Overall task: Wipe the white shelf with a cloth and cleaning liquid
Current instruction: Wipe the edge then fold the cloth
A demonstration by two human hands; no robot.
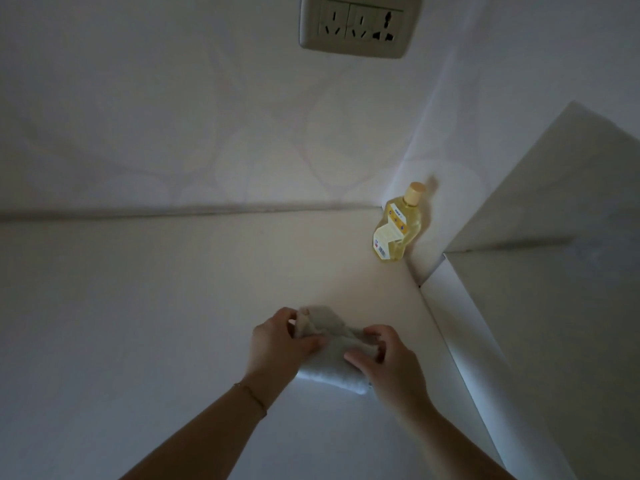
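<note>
A grey cloth [329, 351] lies bunched on the white shelf [138, 306], near the middle of the view. My left hand [277, 341] pinches its left end and my right hand [388, 358] grips its right side, so both hands hold it against the surface. A bottle of yellow cleaning liquid [396, 225] with a cream cap stands upright in the back right corner of the shelf, well apart from my hands.
A wall [173, 116] rises behind the shelf, with a socket plate [360, 24] high up. A white panel [554, 271] closes the right side, its edge running diagonally toward me. A thin bracelet [252, 398] sits on my left wrist.
</note>
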